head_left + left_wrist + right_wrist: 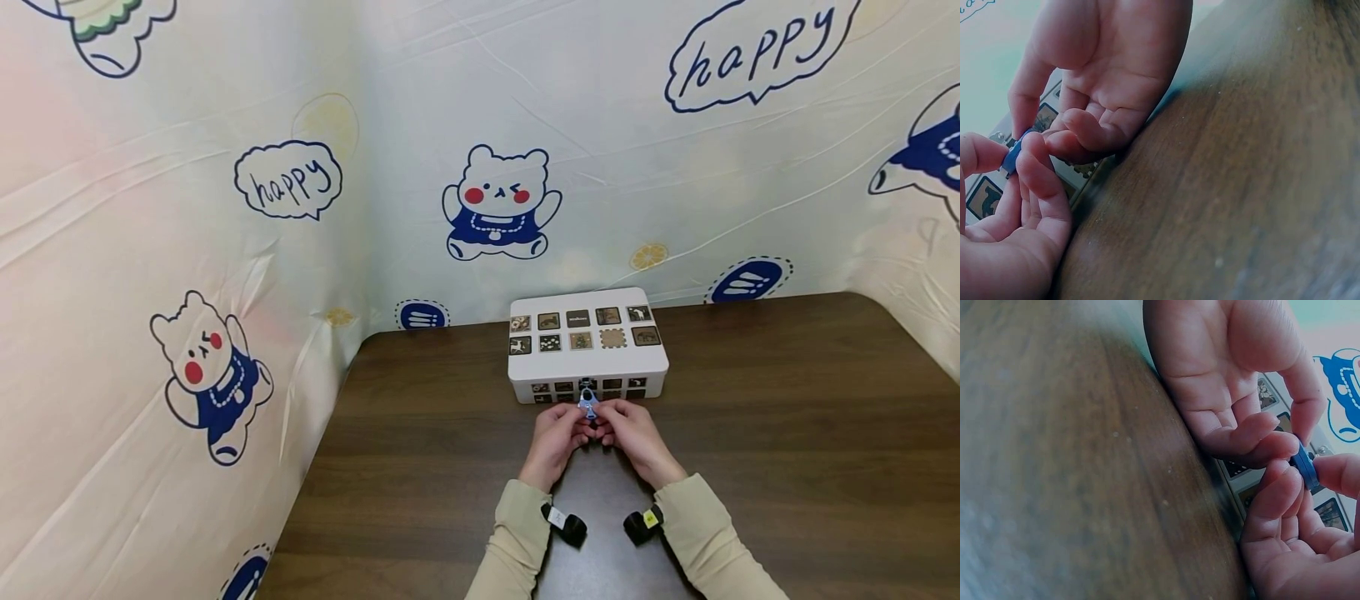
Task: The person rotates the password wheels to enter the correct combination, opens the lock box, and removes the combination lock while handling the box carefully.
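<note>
A small blue padlock (588, 405) with a dark round opening near its top sits at the front of a white box (581, 354), by the metal clasp (587, 384). My left hand (553, 442) pinches the padlock between thumb and curled fingers from the left. From the opposite side my right hand (633, 437) pinches it too. Both hands' fingertips meet just below it. In the left wrist view the blue padlock (1012, 155) shows edge-on between the fingertips; the right wrist view also shows the padlock (1304, 466) edge-on. Fingers hide part of it.
The box carries dark and tan square pictures and stands near the back of a brown wooden table (420, 467). Behind it hangs a pale cloth (600, 100) printed with bears and lettering. A black wrist camera (566, 527) sits on the left sleeve, another camera (641, 527) on the right.
</note>
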Tool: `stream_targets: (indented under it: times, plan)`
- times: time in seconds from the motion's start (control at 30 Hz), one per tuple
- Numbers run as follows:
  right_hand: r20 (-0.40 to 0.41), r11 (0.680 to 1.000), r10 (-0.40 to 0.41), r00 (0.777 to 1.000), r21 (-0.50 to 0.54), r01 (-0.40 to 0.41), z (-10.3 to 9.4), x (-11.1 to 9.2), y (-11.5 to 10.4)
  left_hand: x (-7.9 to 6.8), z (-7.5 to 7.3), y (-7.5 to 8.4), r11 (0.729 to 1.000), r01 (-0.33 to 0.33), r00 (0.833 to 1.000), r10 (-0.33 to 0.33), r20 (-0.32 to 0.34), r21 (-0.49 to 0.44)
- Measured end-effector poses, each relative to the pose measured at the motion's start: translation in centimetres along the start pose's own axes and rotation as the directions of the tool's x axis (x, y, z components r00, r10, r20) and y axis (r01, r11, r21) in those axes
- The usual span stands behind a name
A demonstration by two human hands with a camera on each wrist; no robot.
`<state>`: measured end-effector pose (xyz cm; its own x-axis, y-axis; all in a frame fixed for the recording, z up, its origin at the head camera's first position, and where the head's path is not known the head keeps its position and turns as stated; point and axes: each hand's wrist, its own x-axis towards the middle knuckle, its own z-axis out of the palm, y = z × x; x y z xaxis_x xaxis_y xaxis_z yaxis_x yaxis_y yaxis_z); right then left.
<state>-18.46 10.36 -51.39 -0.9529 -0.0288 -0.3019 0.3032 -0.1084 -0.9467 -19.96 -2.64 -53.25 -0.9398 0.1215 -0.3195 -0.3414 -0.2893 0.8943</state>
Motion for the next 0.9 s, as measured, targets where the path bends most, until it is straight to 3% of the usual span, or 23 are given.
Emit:
stream_targets:
  times: [0.9]
  plan:
    - [0.012, 0.999, 0.026, 1.0, 0.024, -0.026, -0.01, 0.06, -0.04, -0.05, -0.02, 0.04, 1.0, 0.002, 1.0, -0.002, -0.002, 0.008]
